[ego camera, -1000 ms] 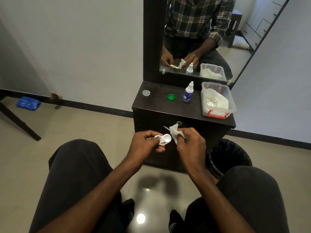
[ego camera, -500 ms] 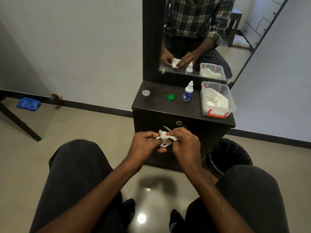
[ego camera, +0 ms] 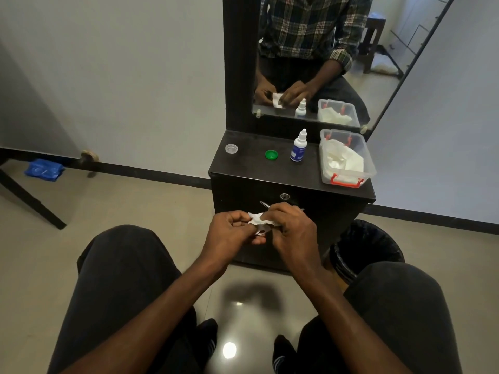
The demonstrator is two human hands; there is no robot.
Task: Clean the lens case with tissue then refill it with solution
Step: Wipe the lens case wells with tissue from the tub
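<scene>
My left hand (ego camera: 229,233) grips the lens case (ego camera: 260,232), mostly hidden between both hands. My right hand (ego camera: 293,233) pinches the tissue (ego camera: 258,220) and presses it onto the case. Beyond my hands, on the cabinet top (ego camera: 251,163): solution bottle (ego camera: 299,145), green cap (ego camera: 271,154), clear cap (ego camera: 231,148).

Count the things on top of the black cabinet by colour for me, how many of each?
Clear: 2, a cap and a box with red handles holding tissues
Green: 1, a cap
White: 1, a bottle with a blue label
Total: 4 on the cabinet
</scene>
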